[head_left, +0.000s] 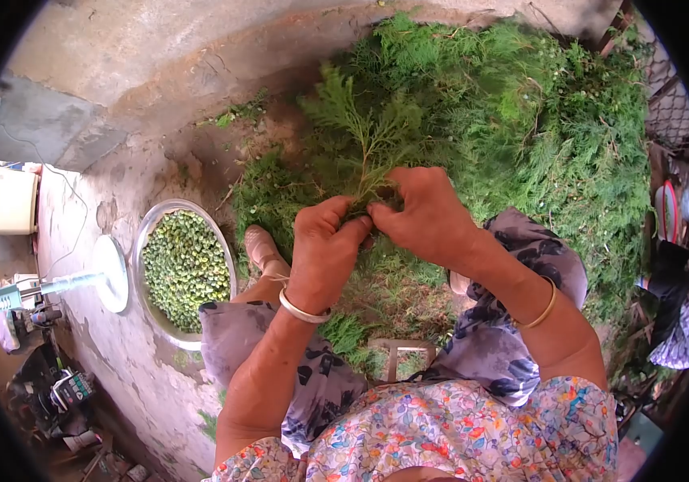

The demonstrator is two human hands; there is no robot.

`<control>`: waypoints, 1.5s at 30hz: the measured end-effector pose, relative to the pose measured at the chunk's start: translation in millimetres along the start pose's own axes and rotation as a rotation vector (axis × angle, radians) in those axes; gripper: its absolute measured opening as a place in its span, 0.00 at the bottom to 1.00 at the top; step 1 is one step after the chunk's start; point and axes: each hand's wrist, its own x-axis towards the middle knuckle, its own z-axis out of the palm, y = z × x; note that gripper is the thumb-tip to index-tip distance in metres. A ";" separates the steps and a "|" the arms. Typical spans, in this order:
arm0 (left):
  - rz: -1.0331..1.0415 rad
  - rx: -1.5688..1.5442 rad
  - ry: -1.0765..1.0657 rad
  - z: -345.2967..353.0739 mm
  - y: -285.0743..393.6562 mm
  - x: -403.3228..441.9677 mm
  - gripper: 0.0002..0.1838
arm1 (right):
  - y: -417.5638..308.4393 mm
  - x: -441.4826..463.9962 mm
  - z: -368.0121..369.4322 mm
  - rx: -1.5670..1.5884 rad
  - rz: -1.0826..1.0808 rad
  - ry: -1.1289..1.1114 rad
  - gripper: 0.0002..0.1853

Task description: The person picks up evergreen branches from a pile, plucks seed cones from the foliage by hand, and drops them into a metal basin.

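My left hand pinches the lower part of a green conifer sprig, its feathery top pointing away from me. Against its base, beside the left fingertips, my right hand is closed with thumb and forefinger together on the same sprig. What lies between the fingertips is too small to make out. Beyond both hands spreads a large heap of cut conifer branches. To the left, a round metal basin holds many small green cones or berries.
A pale blue stand fan is left of the basin. A low stool frame shows between my knees. Bags and cloth lie at the right edge, below a wire mesh. A plastered wall runs along the far side.
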 end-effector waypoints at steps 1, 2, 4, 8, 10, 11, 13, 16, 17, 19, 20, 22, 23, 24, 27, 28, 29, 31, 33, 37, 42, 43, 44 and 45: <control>0.015 0.068 -0.002 1.1 4.9 -1.7 0.05 | -0.3 -0.5 0.7 0.001 0.003 0.000 0.11; 0.031 0.136 -0.004 2.0 7.5 -2.5 0.05 | -1.6 -0.5 1.7 -0.054 -0.058 0.067 0.11; 0.078 0.189 0.018 3.2 4.3 -0.8 0.04 | -2.7 0.5 2.9 -0.111 -0.117 0.135 0.11; 0.200 0.254 0.093 5.3 4.0 8.1 0.03 | -3.5 6.0 0.3 -0.004 -0.187 0.314 0.10; 0.241 0.249 0.118 8.8 3.0 13.2 0.03 | -5.5 8.6 -2.5 0.014 -0.185 0.346 0.09; 0.282 0.246 0.146 9.8 2.9 15.4 0.03 | -6.6 10.1 -3.8 0.090 -0.153 0.360 0.09; 0.257 0.177 0.117 10.2 4.2 17.2 0.04 | -6.7 12.5 -4.9 0.164 -0.119 0.375 0.09; 0.228 0.158 0.080 11.7 16.0 18.1 0.05 | -6.3 14.9 -9.6 0.106 -0.207 0.421 0.09; 0.226 0.212 0.076 11.7 19.9 18.3 0.05 | -9.8 15.1 -14.0 0.153 -0.140 0.396 0.09; 0.239 0.222 0.078 12.4 20.7 20.8 0.05 | -7.9 17.1 -16.3 0.198 -0.070 0.373 0.08; 0.254 0.233 0.080 12.7 21.1 21.8 0.05 | -1.5 20.7 -16.1 -0.003 -0.216 0.517 0.08; 0.233 0.238 0.104 7.6 17.0 14.3 0.05 | 6.1 30.5 -37.7 -0.040 -0.198 0.708 0.07; 0.213 0.243 0.132 5.1 15.2 10.9 0.05 | 6.5 35.1 -64.0 0.130 -0.037 0.754 0.07; 0.216 0.239 0.131 3.8 16.3 9.7 0.05 | 9.9 36.9 -83.6 0.476 0.097 0.710 0.08; -0.008 -0.229 0.155 -4.3 21.7 7.8 0.05 | 6.0 30.2 -91.8 0.862 0.280 0.567 0.08; -0.008 -0.393 0.174 -7.8 24.3 11.7 0.04 | 3.7 26.2 -90.1 1.038 0.356 0.486 0.08; -0.006 -0.557 0.190 -11.5 26.7 13.8 0.03 | 1.6 24.2 -87.2 1.130 0.390 0.412 0.08; -0.012 -0.649 0.151 -26.3 24.0 15.9 0.02 | 5.0 21.6 -81.3 1.237 0.380 0.315 0.08; -0.041 -0.770 0.133 -36.7 20.5 18.0 0.03 | 5.8 21.1 -77.5 1.388 0.369 0.176 0.09; 0.007 -0.890 0.105 -49.3 14.5 17.6 0.03 | -0.5 21.3 -73.9 1.487 0.310 0.012 0.09; -0.011 -0.983 0.184 -58.4 15.4 20.7 0.06 | -3.5 14.1 -61.0 1.383 0.502 0.009 0.09; -0.010 -0.983 0.183 -61.1 13.7 21.7 0.06 | -1.2 12.8 -55.6 1.309 0.521 0.010 0.11; -0.008 -1.053 0.143 -64.4 11.2 23.3 0.06 | -0.2 11.5 -51.2 1.308 0.518 0.010 0.11; -0.006 -1.122 0.103 -66.5 9.5 24.7 0.06 | 0.3 10.3 -47.2 1.217 0.558 -0.046 0.10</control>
